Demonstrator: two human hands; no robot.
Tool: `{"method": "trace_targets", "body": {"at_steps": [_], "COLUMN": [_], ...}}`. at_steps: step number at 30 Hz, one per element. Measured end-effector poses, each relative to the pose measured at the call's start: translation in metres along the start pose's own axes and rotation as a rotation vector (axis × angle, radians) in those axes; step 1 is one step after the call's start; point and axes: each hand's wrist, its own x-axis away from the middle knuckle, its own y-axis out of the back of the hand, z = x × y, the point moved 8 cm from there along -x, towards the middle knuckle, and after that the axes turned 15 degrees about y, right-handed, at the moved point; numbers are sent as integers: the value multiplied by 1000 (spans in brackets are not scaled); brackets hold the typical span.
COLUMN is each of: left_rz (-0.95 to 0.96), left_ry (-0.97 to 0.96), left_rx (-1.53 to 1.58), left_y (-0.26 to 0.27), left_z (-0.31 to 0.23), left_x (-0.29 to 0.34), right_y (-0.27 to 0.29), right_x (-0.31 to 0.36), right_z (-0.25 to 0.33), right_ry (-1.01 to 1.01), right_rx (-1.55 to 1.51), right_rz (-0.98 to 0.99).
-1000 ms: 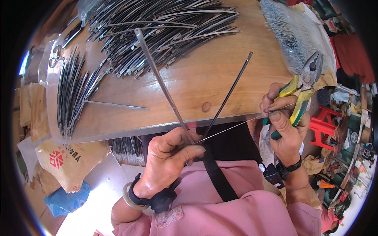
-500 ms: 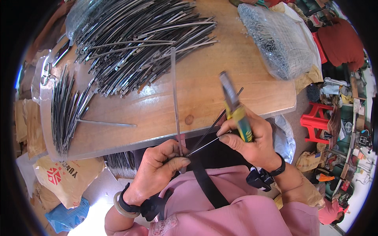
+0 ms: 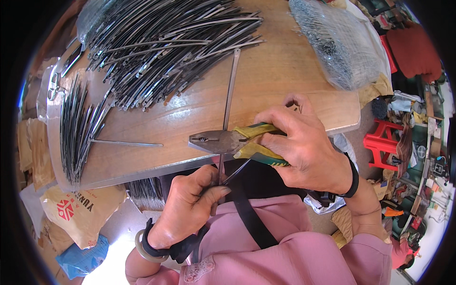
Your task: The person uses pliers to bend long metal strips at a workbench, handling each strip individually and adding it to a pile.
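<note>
Closed fingers of my left hand (image 3: pixel 187 202) pinch the lower end of a narrow metal strip (image 3: pixel 231 88), which stands up from them over the table edge. A thin dark rod (image 3: pixel 237 171) also runs from those fingers toward my right hand. In my right hand (image 3: pixel 306 149) is a pair of pliers (image 3: pixel 216 141) with yellow-and-green handles, its jaws pointing left. The pliers' head lies across the strip, in front of it in this view; whether they touch I cannot tell. The rod's far end is hidden behind the pliers and my right hand.
A big heap of dark metal strips (image 3: pixel 161 52) covers the table's (image 3: pixel 190 118) far left. A smaller bundle (image 3: pixel 76 133) and a single strip (image 3: pixel 128 143) lie nearer. Clear bags of thin wires (image 3: pixel 337 47) sit far right. A red stool (image 3: pixel 382 142) stands beyond the right edge.
My right hand has swung the pliers left and down, from upright beside the strip to lying across it. The strip's top has tipped to the right. My left hand keeps its pinch.
</note>
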Motion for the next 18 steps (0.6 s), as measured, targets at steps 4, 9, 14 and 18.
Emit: {"method": "trace_targets", "body": {"at_steps": [4, 9, 14, 18], "left_rz": [155, 273, 201, 246], "left_ry": [2, 75, -213, 0], "left_rx": [158, 165, -99, 541], "left_y": [11, 24, 0, -8], "left_z": [-9, -11, -33, -2], "left_x": [1, -8, -10, -7], "right_y": [2, 9, -4, 6], "right_x": [5, -1, -3, -4], "right_z": [3, 17, 28, 28], "right_ry": [-54, -6, 39, 71], "right_rx": [-4, -1, -50, 32], "right_rz": [-58, -90, -103, -151]}}
